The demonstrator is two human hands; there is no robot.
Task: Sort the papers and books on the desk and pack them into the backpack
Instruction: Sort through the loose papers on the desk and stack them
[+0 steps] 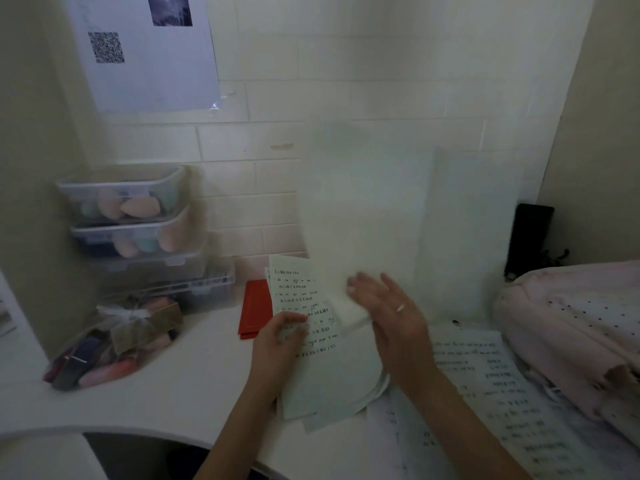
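My left hand [280, 337] pinches a handwritten sheet [304, 306], thumb on its face, holding a small stack of papers upright over the white desk [166, 393]. My right hand [391, 317], fingers straight and wearing a ring, lies flat against large blank white sheets [398, 209] that stand blurred in front of the wall. More printed pages [491, 386] lie flat on the desk under my right forearm. A pink backpack [575, 327] with small dots sits at the right edge. A red booklet [254, 313] lies flat behind the held sheet.
Stacked clear plastic boxes [131, 216] with pastel sponges stand at the back left. A clear bag [114, 341] of small items lies in front of them. A black object [528, 237] leans in the right corner. A poster with a QR code [138, 46] hangs on the tiled wall.
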